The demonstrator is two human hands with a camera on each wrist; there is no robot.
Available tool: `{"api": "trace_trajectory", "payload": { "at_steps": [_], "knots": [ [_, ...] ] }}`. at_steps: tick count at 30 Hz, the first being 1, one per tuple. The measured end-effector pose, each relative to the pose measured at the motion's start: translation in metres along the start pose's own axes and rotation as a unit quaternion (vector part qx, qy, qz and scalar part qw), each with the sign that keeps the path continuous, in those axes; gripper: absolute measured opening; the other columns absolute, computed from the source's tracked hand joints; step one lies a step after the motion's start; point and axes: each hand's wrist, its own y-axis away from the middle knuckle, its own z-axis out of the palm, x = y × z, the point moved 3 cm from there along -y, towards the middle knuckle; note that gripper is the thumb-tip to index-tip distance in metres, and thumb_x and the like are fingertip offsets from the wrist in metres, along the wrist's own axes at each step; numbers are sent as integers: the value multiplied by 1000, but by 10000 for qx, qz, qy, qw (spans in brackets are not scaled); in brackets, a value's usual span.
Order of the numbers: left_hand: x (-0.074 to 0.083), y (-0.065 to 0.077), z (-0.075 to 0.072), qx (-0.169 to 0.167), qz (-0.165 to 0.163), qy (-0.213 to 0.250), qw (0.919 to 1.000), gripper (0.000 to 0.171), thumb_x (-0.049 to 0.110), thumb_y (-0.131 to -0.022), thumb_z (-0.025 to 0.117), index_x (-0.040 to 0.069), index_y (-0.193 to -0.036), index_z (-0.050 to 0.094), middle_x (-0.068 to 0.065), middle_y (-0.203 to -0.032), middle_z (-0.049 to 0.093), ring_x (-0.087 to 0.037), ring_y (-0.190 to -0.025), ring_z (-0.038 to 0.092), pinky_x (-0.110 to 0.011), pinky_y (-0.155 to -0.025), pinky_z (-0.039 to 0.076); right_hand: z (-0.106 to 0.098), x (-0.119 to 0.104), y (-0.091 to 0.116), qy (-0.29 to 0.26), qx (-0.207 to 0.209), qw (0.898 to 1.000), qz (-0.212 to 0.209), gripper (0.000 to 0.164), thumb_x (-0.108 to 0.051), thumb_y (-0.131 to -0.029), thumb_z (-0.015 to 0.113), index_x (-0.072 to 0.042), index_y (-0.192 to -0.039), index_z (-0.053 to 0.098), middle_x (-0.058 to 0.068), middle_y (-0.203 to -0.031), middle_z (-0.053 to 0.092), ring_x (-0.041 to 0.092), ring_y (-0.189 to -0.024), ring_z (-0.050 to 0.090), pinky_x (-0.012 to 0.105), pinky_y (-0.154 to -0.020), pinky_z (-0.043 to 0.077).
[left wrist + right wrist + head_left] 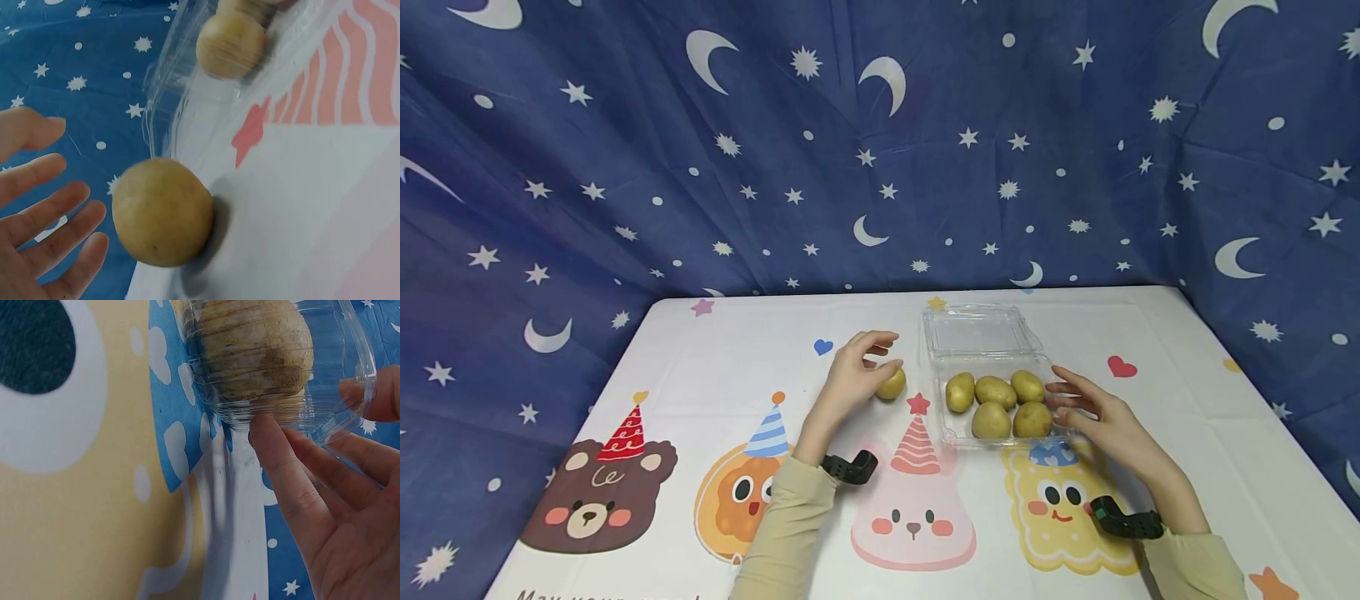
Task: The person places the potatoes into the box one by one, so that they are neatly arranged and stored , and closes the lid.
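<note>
In the head view, a yellow potato (892, 387) lies on the table left of a clear plastic clamshell box (942, 425). My left hand (857, 371) hovers at that potato, fingers spread and loosely bent. The left wrist view shows a gap between these fingers (69, 231) and the potato (162, 212). The box stands with its lid (977, 329) folded back; several potatoes (995, 392) sit inside it. My right hand (1093, 412) is at the box's right side. Its fairly straight fingers (275, 447) touch the plastic wall, and its thumb is at the rim.
A white tablecloth (737, 358) printed with cartoon animals and shapes covers the table. A dark blue curtain (925, 167) with moons and stars hangs behind it and along both sides. Each wrist wears a black strap with a camera (853, 467).
</note>
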Motion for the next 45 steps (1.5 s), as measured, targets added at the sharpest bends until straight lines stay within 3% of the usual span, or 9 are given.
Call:
{"api": "trace_trajectory", "payload": {
  "at_steps": [12, 19, 33, 45],
  "knots": [
    [-17, 2, -1, -347, -285, 188, 9988, 43, 20, -85, 72, 13, -126, 61, -12, -122, 61, -29, -113, 60, -46, -94, 51, 0, 0, 0, 23, 46, 10000, -64, 60, -10, -93, 59, -3, -147, 34, 25, -131, 55, -13, -104, 55, 11, -81, 50],
    [-25, 5, 3, -747, -401, 53, 9964, 51, 18, -83, 71, 15, -131, 57, -12, -127, 58, -27, -115, 58, -42, -99, 49, 0, 2, 1, 35, -9, 10000, 10, 61, -14, -95, 59, -5, -149, 32, 24, -132, 54, -15, -103, 54, 12, -80, 51],
    [-35, 6, 6, -1129, -582, 224, 9916, 58, 21, -80, 76, 16, -134, 55, -14, -129, 58, -27, -114, 57, -43, -98, 49, 0, 1, 1, 21, -13, 10000, 63, 61, -13, -95, 58, -6, -149, 32, 24, -133, 54, -16, -103, 53, 12, -81, 51],
    [-38, 7, 8, -1402, -590, 196, 9882, 62, 8, -76, 77, 10, -134, 54, -10, -130, 58, -24, -110, 56, -39, -98, 49, 0, 1, 0, 18, -39, 9999, 99, 61, -13, -95, 58, -6, -149, 31, 24, -134, 53, -15, -104, 53, 12, -81, 51]
  ]
}}
